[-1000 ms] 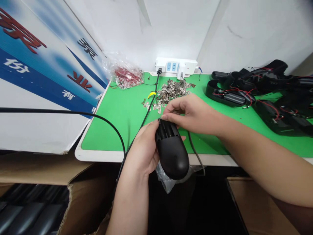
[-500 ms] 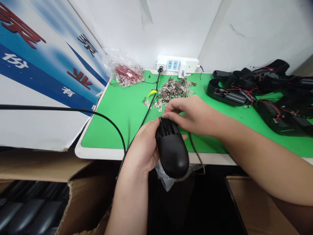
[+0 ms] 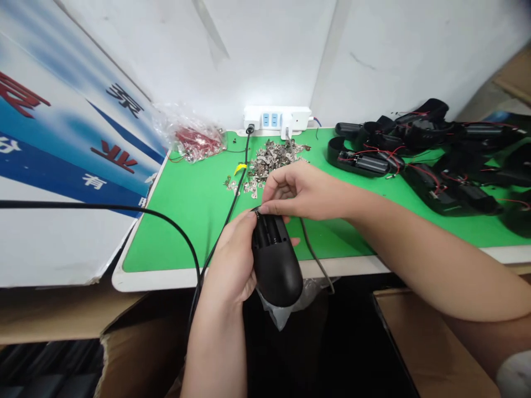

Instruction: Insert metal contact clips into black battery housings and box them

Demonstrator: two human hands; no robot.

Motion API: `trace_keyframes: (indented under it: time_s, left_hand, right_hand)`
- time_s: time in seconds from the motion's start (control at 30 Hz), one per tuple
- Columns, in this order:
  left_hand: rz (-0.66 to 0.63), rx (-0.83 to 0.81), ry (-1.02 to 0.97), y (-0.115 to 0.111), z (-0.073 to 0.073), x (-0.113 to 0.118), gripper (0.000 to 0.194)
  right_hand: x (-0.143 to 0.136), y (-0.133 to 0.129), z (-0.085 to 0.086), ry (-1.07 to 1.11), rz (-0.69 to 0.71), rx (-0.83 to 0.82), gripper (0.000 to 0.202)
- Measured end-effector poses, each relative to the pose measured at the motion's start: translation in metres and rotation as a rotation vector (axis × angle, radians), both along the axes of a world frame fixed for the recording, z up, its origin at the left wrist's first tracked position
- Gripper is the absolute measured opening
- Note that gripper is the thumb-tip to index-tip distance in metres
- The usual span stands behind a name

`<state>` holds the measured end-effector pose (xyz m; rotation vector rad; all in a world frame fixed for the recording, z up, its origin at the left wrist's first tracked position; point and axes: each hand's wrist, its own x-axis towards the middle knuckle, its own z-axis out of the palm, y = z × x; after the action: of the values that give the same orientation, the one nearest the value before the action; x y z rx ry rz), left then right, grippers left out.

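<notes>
My left hand [image 3: 236, 251] is wrapped round a rounded black plastic housing [image 3: 277, 271], holding it tilted over the table's front edge. Open battery slots with small coil springs show at the housing's far end. There my right hand [image 3: 296, 190] pinches with thumb and forefinger at the rim; a small shiny bit shows by the thumb, but what the fingers hold is too hidden to name. Just beyond the right hand lies a heap of small metal contact plates [image 3: 269, 160] on the green mat [image 3: 166, 237].
A white power strip [image 3: 282, 118] with plugged-in cables stands against the wall. A clear bag of red wires [image 3: 199, 141] lies at back left. Several black wired housings [image 3: 369, 163] crowd the right. A black cable [image 3: 174, 224] crosses at left, above an open carton [image 3: 120, 342].
The whole view has shifted, so the table and things appear farther left and slightly lower. Both hands stay on the housing, with the right fingers still pinching at its far end.
</notes>
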<state>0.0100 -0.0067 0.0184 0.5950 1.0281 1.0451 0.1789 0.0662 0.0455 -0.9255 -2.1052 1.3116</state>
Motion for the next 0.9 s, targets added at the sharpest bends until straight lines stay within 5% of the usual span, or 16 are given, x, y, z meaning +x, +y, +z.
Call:
trace_keyframes:
  time_s: [0.47, 0.9]
  left_hand:
    - [0.025, 0.162, 0.029, -0.007, -0.003, 0.004, 0.028]
    - [-0.025, 0.200, 0.011, -0.009, 0.001, 0.005, 0.024]
  right_hand:
    - [0.013, 0.007, 0.007, -0.080, 0.146, -0.072, 0.023]
    - [0.010, 0.005, 0.004, -0.088, 0.076, -0.151, 0.018]
